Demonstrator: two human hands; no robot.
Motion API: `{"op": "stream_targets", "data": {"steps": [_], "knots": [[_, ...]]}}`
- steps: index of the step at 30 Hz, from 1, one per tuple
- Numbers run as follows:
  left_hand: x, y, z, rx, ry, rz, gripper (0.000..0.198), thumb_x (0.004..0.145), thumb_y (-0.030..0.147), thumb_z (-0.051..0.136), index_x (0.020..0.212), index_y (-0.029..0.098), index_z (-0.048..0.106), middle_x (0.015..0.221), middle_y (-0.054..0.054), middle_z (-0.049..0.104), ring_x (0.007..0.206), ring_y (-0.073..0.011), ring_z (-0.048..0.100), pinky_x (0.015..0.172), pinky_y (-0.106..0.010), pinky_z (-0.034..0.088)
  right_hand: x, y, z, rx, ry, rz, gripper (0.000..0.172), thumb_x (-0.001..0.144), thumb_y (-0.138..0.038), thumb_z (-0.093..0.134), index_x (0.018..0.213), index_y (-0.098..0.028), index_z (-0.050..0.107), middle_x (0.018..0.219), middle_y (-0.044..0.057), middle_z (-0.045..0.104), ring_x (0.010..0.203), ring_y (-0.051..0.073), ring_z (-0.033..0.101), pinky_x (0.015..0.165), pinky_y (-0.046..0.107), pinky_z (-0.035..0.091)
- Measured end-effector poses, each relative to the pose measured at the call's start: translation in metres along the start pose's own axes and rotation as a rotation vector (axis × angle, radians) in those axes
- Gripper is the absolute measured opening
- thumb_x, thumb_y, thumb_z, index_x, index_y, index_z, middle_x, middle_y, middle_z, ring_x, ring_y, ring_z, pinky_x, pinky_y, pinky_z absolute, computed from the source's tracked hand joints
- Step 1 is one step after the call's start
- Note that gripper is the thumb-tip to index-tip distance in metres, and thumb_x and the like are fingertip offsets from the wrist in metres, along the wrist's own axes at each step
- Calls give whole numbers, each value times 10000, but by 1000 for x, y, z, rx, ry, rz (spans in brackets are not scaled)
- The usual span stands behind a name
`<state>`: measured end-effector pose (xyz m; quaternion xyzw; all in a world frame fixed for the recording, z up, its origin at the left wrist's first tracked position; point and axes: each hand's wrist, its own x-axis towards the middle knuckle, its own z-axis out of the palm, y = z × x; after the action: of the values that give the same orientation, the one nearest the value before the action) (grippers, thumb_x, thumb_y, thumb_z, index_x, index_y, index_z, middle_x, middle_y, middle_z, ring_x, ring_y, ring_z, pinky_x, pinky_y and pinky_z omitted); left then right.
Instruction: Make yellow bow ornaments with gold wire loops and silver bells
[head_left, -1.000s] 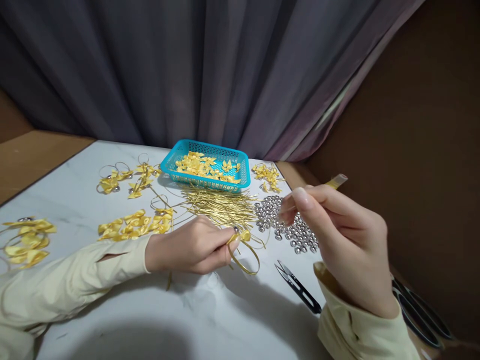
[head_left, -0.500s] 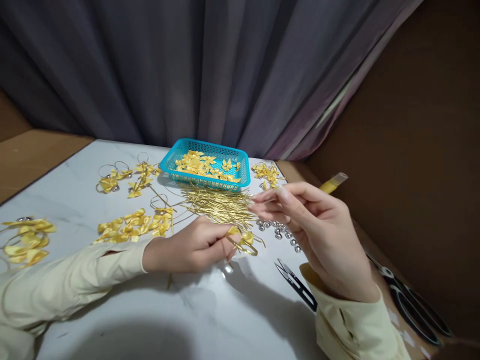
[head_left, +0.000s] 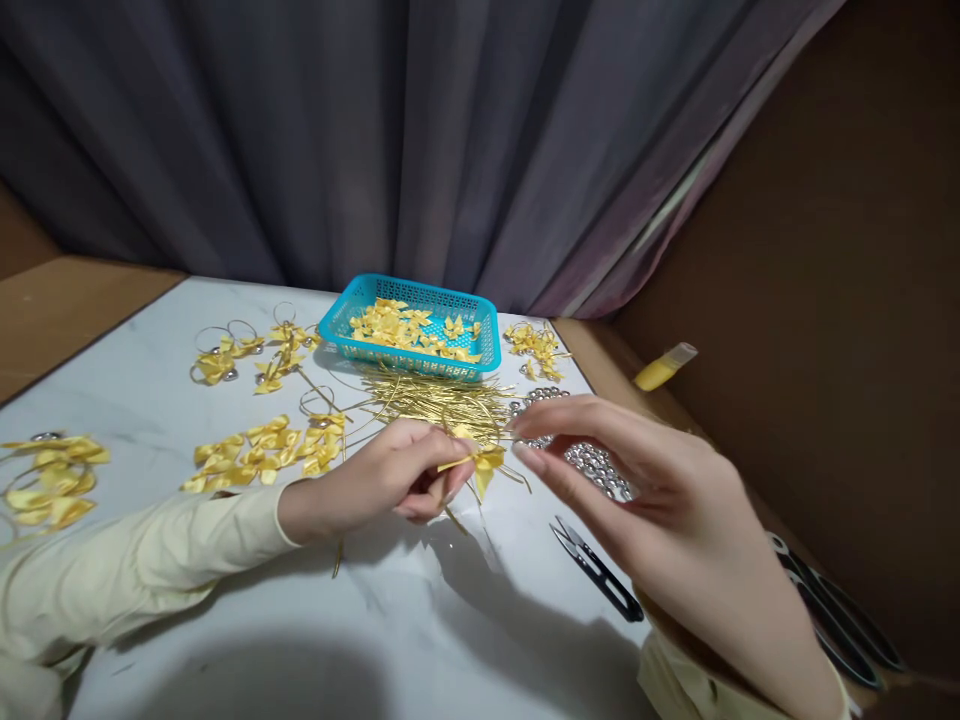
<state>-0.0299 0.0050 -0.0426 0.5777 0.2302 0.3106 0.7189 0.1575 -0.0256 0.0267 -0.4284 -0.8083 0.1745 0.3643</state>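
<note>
My left hand (head_left: 420, 470) is closed, pinching a yellow ribbon bow (head_left: 489, 462) between thumb and fingers over the middle of the table. Thin gold stems stick out from around the bow. Just to its right is my right hand (head_left: 637, 480), its thumb and forefinger curved and a little apart, with nothing visible between them. Beyond the bow lies a pile of gold twist ties (head_left: 450, 398). Small silver bells (head_left: 592, 466) are scattered behind my right hand, which partly hides them.
A blue basket (head_left: 491, 368) of yellow bows stands at the back. Finished-looking bows with wire loops (head_left: 281, 358) and plain bows (head_left: 251, 455) lie left. Black thread snips (head_left: 598, 575), large scissors (head_left: 840, 620) and a yellow tube (head_left: 664, 368) are on the right. A curtain (head_left: 420, 140) hangs behind.
My right hand has come lower and nearer, uncovering more bells and the yellow tube. My left hand has turned the bow, which now faces up more plainly.
</note>
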Motion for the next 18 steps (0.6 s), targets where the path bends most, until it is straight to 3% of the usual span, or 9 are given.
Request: {"op": "stream_targets", "data": {"steps": [8, 13, 18], "knots": [[-1, 4, 2, 55, -15, -13, 343, 898, 259, 285, 573, 190, 371, 344, 89, 244, 316, -63, 170, 349, -200, 218, 1, -3, 12, 1, -80, -19, 126, 818, -97, 555, 777, -196, 622, 766, 28, 650, 709, 145, 601, 633, 260, 498], [-1, 6, 1, 27, -52, -14, 327, 900, 267, 244, 594, 199, 338, 343, 98, 194, 302, -59, 136, 349, -207, 206, -2, -4, 14, 50, -38, -56, 170, 808, -54, 549, 762, -190, 640, 815, 38, 665, 750, 144, 620, 671, 250, 509], [-2, 4, 0, -164, -68, -40, 343, 899, 261, 307, 577, 173, 386, 341, 92, 235, 311, -47, 151, 377, -200, 186, -3, -5, 16, 76, 49, -38, 124, 780, -51, 606, 782, -166, 652, 773, 17, 672, 713, 117, 624, 655, 200, 503]]}}
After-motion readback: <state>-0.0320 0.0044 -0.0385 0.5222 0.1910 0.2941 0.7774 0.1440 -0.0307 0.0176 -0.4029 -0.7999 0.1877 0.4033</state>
